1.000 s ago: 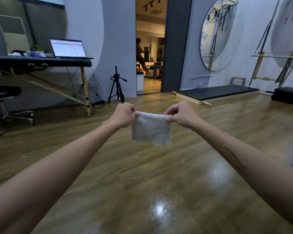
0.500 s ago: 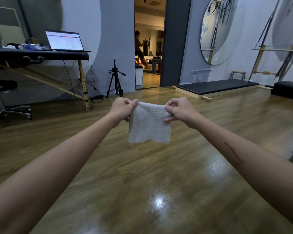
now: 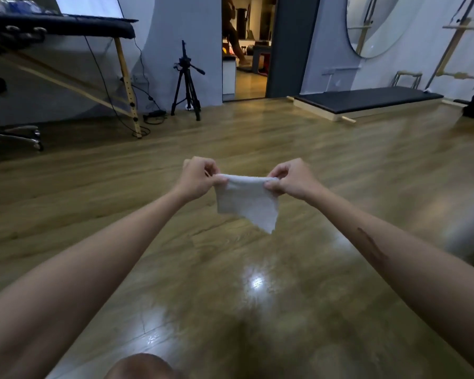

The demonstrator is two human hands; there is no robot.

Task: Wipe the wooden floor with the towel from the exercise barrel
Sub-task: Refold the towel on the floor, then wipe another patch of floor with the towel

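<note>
A small white towel (image 3: 248, 202) hangs in the air in front of me, folded over along its top edge, one lower corner pointing down. My left hand (image 3: 199, 179) pinches its upper left corner and my right hand (image 3: 292, 178) pinches its upper right corner, both arms stretched out. Below them spreads the glossy wooden floor (image 3: 230, 296), with a bright light reflection near the middle. A knee (image 3: 145, 367) shows at the bottom edge. No exercise barrel is visible in this view.
A black massage table (image 3: 66, 26) and a rolling stool base (image 3: 14, 135) stand at the left. A black tripod (image 3: 186, 83) and cables sit by the wall near an open doorway (image 3: 244, 47). A low black padded platform (image 3: 367, 101) lies at the right under a round mirror.
The view has tilted down toward the floor and my hands sit lower. The towel's top edge is now folded over, and its lower edge hangs skewed to a point.
</note>
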